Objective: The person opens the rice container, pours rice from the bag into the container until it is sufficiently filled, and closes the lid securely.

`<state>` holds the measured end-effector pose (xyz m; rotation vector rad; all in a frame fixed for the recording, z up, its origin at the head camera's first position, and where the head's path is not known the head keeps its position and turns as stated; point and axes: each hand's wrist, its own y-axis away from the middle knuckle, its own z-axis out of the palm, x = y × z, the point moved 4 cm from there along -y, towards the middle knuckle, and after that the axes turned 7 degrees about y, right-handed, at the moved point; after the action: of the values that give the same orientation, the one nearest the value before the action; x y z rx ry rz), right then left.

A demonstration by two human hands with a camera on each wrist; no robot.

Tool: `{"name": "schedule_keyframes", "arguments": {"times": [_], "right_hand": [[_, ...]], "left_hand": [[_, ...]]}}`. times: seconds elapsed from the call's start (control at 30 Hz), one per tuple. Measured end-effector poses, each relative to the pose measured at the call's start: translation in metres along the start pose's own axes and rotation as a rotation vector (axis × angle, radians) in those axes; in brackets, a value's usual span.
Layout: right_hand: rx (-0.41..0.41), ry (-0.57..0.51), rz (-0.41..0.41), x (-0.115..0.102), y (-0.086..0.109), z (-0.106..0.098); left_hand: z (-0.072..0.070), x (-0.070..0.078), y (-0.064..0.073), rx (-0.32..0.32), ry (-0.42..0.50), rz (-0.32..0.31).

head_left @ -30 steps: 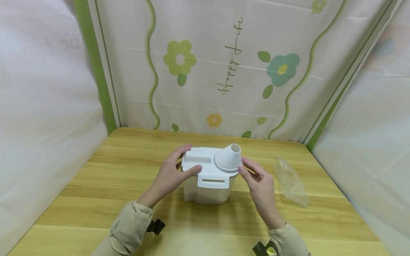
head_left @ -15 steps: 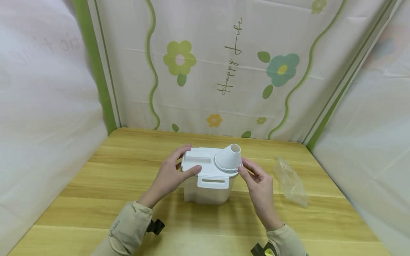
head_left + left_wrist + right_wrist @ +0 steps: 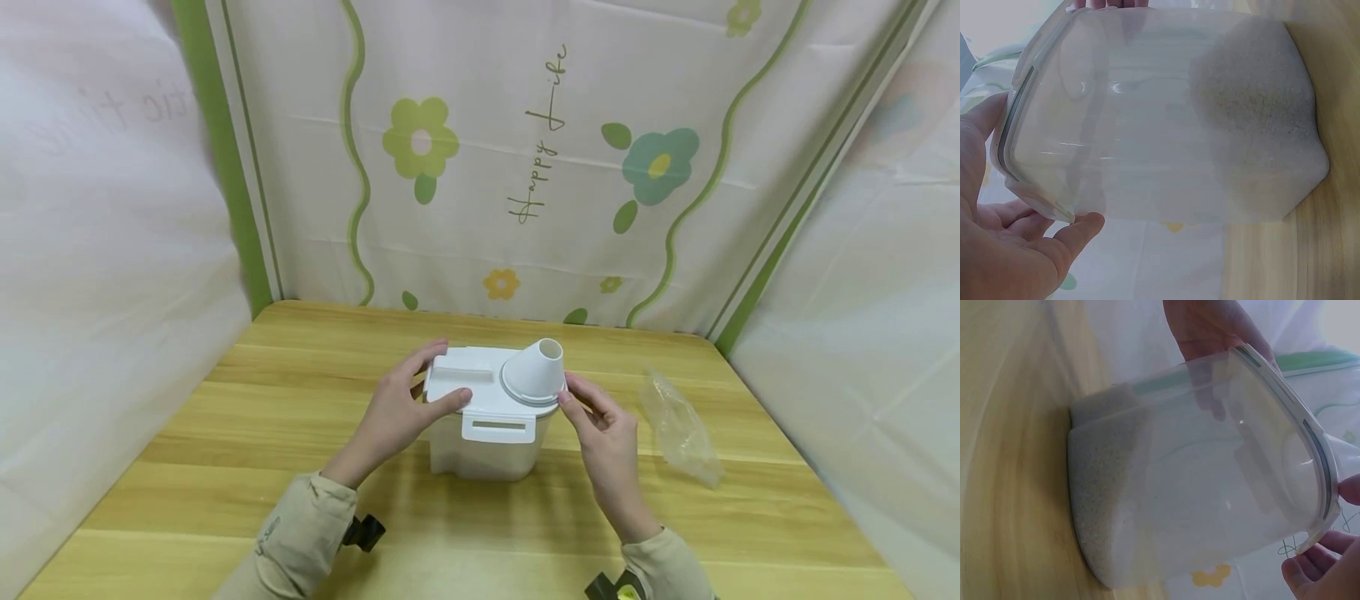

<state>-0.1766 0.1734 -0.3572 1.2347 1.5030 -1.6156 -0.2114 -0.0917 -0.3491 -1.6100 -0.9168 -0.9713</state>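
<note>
A translucent storage container (image 3: 483,457) stands upright on the table, with pale rice-like grain (image 3: 1100,481) heaped in its lower part. Its white lid (image 3: 457,392) carries a cone-shaped spout (image 3: 534,373) on the right and a raised ridge on the left. At the front, a slotted clip (image 3: 498,436) hangs out from the lid. My left hand (image 3: 399,412) grips the lid's left end, thumb lying on top and fingers reaching the far side. With thumb and fingers, my right hand (image 3: 609,437) pinches the lid's rim beside the spout.
A crumpled clear plastic bag (image 3: 681,433) lies on the wooden table (image 3: 225,467) to the right of the container. Flower-printed white fabric (image 3: 480,167) walls in the back and both sides. Black wrist mounts hang beneath both sleeves.
My right wrist has shifted slightly left while its fingers stay at the lid's rim. The left hand and the container hold still.
</note>
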Motion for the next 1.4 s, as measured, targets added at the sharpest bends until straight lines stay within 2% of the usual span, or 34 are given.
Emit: {"name": "schedule_keyframes", "arguments": {"times": [0.5, 0.73, 1.13, 1.4], "right_hand": [[0.074, -0.018, 0.0, 0.0048, 0.0033, 0.0021], [0.068, -0.068, 0.048, 0.0051, 0.0037, 0.0038], [0.088, -0.11, 0.094, 0.0054, 0.0033, 0.0046], [0.105, -0.179, 0.122, 0.0049, 0.0028, 0.0072]], "left_hand": [[0.0004, 0.0003, -0.0006, -0.002, 0.004, -0.002], [-0.0016, 0.0013, -0.0004, -0.009, -0.045, -0.014], [-0.0012, 0.0021, -0.0022, -0.026, -0.052, -0.022], [-0.0015, 0.0038, -0.0025, -0.027, -0.057, -0.042]]}}
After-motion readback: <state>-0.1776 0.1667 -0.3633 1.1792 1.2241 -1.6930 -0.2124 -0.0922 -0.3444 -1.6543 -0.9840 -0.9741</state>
